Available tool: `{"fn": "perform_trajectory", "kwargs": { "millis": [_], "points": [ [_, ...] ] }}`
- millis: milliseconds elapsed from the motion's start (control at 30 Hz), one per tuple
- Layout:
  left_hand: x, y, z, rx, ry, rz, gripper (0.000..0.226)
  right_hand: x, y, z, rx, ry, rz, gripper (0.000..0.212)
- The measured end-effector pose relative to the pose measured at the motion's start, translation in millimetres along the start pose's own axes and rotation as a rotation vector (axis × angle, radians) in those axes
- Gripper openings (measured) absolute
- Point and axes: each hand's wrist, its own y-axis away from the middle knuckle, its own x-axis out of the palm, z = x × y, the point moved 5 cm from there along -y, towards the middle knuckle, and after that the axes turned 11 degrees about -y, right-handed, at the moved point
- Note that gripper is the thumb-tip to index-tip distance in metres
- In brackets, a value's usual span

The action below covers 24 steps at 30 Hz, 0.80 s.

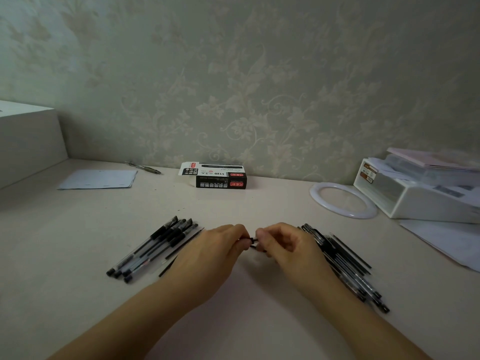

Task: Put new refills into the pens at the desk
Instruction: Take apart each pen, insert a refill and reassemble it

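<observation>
Near the front middle of the desk (78, 242), the left hand (215, 250) and the right hand (285, 248) meet fingertip to fingertip, each with fingers curled and pinching one end of a small black pen part (252, 242). Only a short dark stub shows between the fingers; whether it is a pen tip, a cap or a refill end cannot be told. Both forearms run in bare from the front edge.

Just left of the left hand lies a fanned cluster of pens (153, 248), clear slim barrels with black rubbery grips and black end plugs, and a few thin black refills (181, 246) lie along its right side, partly under the wrist. Just right of the right hand lies another pile of pens and refills (348, 263), partly hidden by that hand.

Toward the back edge stands an open black cardboard refill box (220, 176) with a red label. At back left lie pale paper sheets (101, 179) and a lone pen (144, 168). At the right sit a white ring (342, 200) and a white plastic organiser (426, 193), cut off by the frame.
</observation>
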Motion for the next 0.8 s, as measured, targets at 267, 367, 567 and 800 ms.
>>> {"fn": "perform_trajectory", "kwargs": {
  "millis": [267,367,567,800],
  "points": [
    [-0.4,0.4,0.0,-0.002,0.01,0.003,0.021,-1.0,-1.7,-0.1,0.012,-0.03,0.027,0.017],
    [-0.1,0.3,-2.0,0.005,0.007,0.006,0.022,-0.4,-0.9,-1.5,0.023,-0.005,-0.009,0.007],
    [-0.4,0.5,-0.6,-0.009,0.012,-0.005,0.022,-1.7,-1.7,1.1,0.028,-0.043,0.04,0.019],
    [1.7,0.9,-1.3,0.004,0.004,-0.007,0.023,-4.4,-2.7,-1.8,0.077,-0.097,-0.027,0.008]
  ]
}}
